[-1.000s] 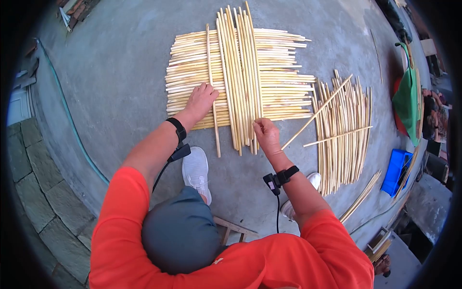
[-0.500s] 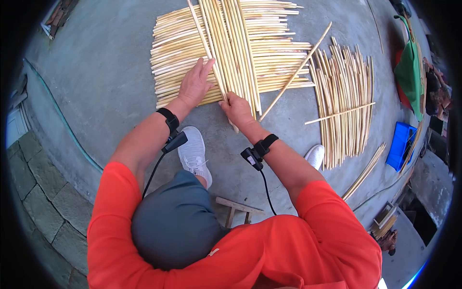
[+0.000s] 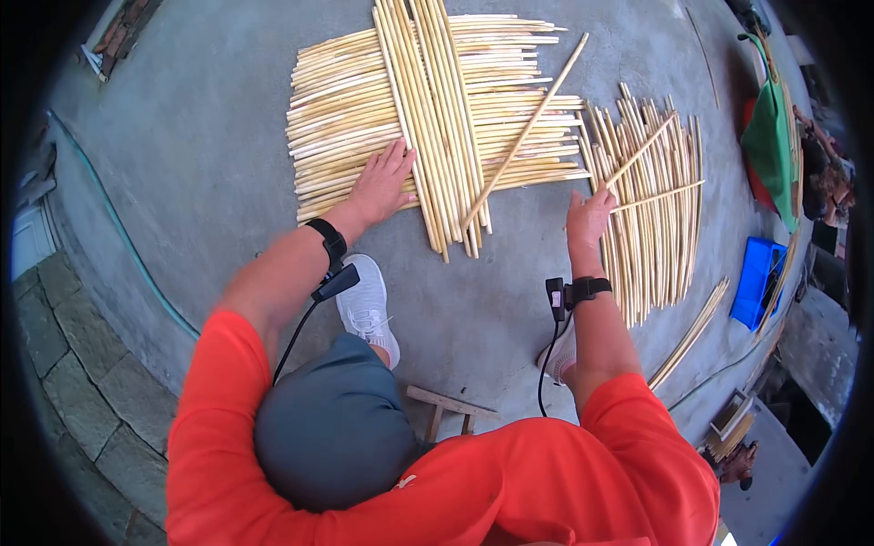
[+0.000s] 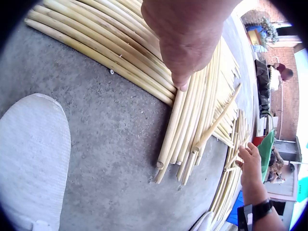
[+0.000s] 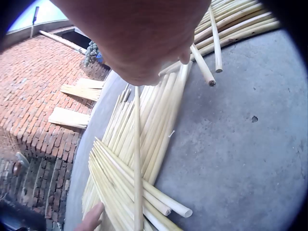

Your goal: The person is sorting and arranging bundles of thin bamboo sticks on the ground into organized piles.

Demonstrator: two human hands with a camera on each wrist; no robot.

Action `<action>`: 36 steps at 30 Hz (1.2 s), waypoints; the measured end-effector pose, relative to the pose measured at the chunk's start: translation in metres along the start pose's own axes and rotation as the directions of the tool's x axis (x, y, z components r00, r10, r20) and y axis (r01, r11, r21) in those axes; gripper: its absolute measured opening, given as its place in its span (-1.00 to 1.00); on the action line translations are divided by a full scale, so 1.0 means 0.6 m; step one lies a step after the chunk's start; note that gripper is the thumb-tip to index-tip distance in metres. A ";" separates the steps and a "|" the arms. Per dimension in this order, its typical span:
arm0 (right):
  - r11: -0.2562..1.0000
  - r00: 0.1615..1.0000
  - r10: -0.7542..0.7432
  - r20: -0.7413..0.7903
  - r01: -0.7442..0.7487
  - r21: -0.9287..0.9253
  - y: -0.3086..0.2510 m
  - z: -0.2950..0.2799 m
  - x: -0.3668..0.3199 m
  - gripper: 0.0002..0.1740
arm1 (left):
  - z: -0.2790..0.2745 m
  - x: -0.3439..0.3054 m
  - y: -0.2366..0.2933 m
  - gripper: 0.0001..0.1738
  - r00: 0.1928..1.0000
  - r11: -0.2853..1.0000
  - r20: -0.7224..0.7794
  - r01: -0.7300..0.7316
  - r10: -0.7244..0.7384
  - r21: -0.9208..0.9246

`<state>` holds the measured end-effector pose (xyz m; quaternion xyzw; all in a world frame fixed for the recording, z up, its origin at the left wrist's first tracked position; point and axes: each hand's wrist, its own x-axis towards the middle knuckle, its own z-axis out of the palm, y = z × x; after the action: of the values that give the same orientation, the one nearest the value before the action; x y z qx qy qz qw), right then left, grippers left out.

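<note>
Long peeled wooden sticks lie in a row crosswise [image 3: 341,118] on the concrete, with a narrower bundle of sticks [image 3: 432,136] laid over them in the head view. My left hand [image 3: 381,185] rests with extended fingers at the bundle's left edge; in the left wrist view its fingertip meets the outermost stick. A loose stick [image 3: 528,132] slants over the bundle's right side. My right hand [image 3: 590,220], farther right, holds a slanted stick [image 3: 642,150] at its near end, above a second pile of sticks [image 3: 651,259]. The right wrist view hides most of its fingers.
Another loose stick [image 3: 669,194] crosses the right pile. A few sticks [image 3: 692,332] lie near a blue crate [image 3: 758,284]. A green cloth [image 3: 769,155] hangs at far right. A hose [image 3: 118,209] runs along the left; a low wooden stool [image 3: 451,398] is below.
My right hand moved from the bundle to the right pile, where a stick now slants at its fingers. The left-hand stick was brought against the bundle. Another loose stick shifted left onto the bundle.
</note>
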<state>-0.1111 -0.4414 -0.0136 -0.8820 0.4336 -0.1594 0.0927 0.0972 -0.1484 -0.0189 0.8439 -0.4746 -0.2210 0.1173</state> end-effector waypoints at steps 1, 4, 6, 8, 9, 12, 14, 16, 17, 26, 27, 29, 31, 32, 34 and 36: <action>0.989 0.990 -0.138 0.021 0.137 0.053 -0.028 0.010 -0.001 -0.40 | -0.004 0.002 0.003 -0.12 1.000 1.000 0.022 0.014 -0.014 0.004; 0.954 0.947 -0.232 0.225 0.176 0.242 -0.126 0.050 -0.015 -0.42 | -0.005 0.009 0.003 -0.11 0.999 1.000 0.023 0.027 -0.027 0.011; 0.977 0.935 -0.121 0.335 0.052 0.207 -0.179 0.071 -0.019 -0.46 | -0.004 0.012 0.001 -0.12 0.999 0.999 0.030 0.037 -0.038 0.011; 0.985 0.897 -0.006 0.443 -0.070 0.156 -0.197 0.082 -0.014 -0.51 | -0.009 0.013 0.006 -0.12 0.997 0.998 0.053 0.057 -0.057 0.013; 0.986 0.902 0.021 0.432 -0.089 0.138 -0.198 0.093 -0.013 -0.55 | -0.009 0.014 0.004 -0.12 0.996 0.998 0.066 0.060 -0.061 0.012; 0.991 0.902 0.051 0.428 -0.101 0.093 -0.187 0.113 -0.008 -0.65 | -0.007 0.012 0.002 -0.12 0.994 0.998 0.082 0.068 -0.069 0.018; 0.981 0.926 0.063 0.373 -0.126 0.147 -0.167 0.113 -0.002 -0.64 | -0.008 0.013 -0.001 -0.12 0.994 0.997 0.081 0.070 -0.071 0.023; 0.982 0.934 0.088 0.345 -0.140 0.129 -0.146 0.098 0.004 -0.65 | -0.006 0.012 -0.002 -0.13 0.994 0.998 0.086 0.063 -0.065 0.021; 0.980 0.964 0.031 0.263 -0.081 0.182 -0.127 0.088 0.006 -0.66 | -0.004 0.013 -0.003 -0.13 0.993 0.997 0.095 0.072 -0.074 0.028; 0.892 0.912 0.338 0.231 -0.389 0.230 -0.019 0.049 0.032 -0.72 | -0.009 0.014 0.000 -0.12 0.991 0.997 0.110 0.071 -0.072 0.017; 0.904 0.922 0.321 0.216 -0.367 0.220 -0.008 0.050 0.035 -0.64 | -0.008 0.014 -0.001 -0.12 0.992 0.998 0.107 0.066 -0.068 0.020; 0.899 0.925 0.368 0.095 -0.380 0.215 -0.003 0.035 0.076 -0.58 | -0.013 0.016 -0.002 -0.12 0.992 0.998 0.112 0.055 -0.056 0.009; 0.902 0.919 0.394 0.003 -0.387 0.194 0.011 0.036 0.094 -0.39 | -0.011 0.014 -0.002 -0.11 0.991 0.999 0.119 0.052 -0.053 0.010; 0.901 0.919 0.395 0.007 -0.389 0.191 0.020 0.038 0.104 -0.39 | -0.009 0.014 -0.002 -0.11 0.991 0.999 0.123 0.054 -0.054 0.009; 0.878 0.888 0.457 0.054 -0.460 0.134 0.018 0.031 0.137 -0.32 | -0.014 0.015 -0.005 -0.11 0.989 0.999 0.142 0.043 -0.044 0.011; 0.823 0.838 0.532 0.121 -0.545 0.160 0.013 0.029 0.169 -0.27 | -0.011 0.017 -0.011 -0.11 0.990 0.999 0.138 0.028 -0.031 0.020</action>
<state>-0.0526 -0.5261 -0.0120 -0.7160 0.6443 -0.1356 0.2323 0.1103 -0.1539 -0.0184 0.8344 -0.4710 -0.2766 0.0732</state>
